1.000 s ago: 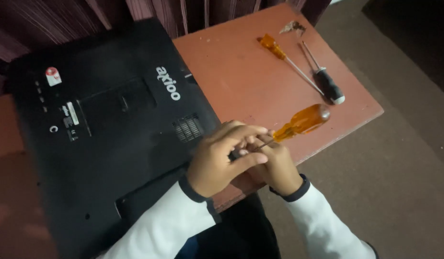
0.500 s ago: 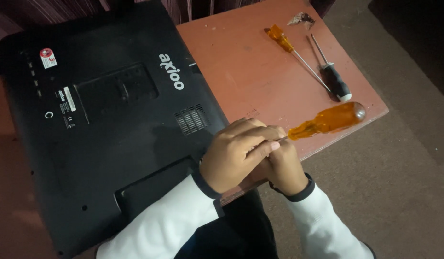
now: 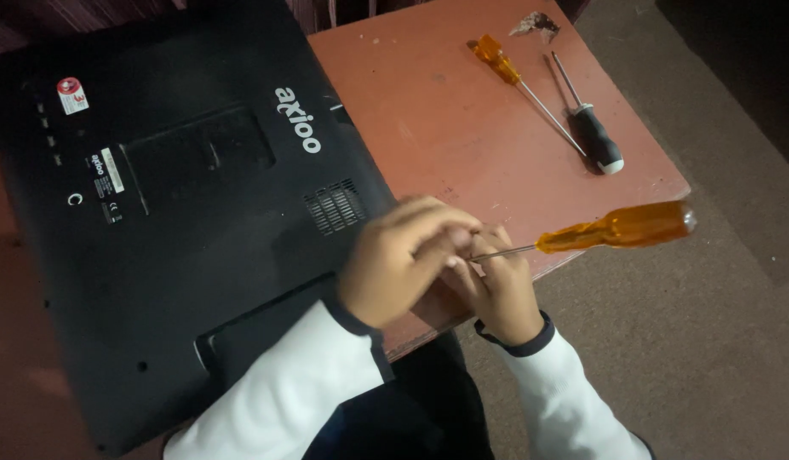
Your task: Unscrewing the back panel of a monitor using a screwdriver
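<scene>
A large orange-handled screwdriver (image 3: 616,228) lies nearly level over the table's near edge, its handle pointing right and its thin metal shaft running left into my hands. My left hand (image 3: 403,255) curls over the end of the shaft, fingers pinched together on it. Just beneath and touching it, my right hand (image 3: 501,294) holds the shaft from below. The tip is hidden by my fingers. Both hands hover at the lower right corner of a black monitor (image 3: 181,213) that lies face down, its back panel and vent grille showing.
The reddish-brown table (image 3: 428,111) holds a smaller orange-handled screwdriver (image 3: 496,60) and a black-handled one (image 3: 594,136) near its far right corner, with a scrap of debris (image 3: 535,23) beyond them. Grey carpet (image 3: 718,324) lies to the right.
The big screwdriver's handle has swung down from pointing up-right to almost level. My hands stay closed on its shaft, now slightly further right in view.
</scene>
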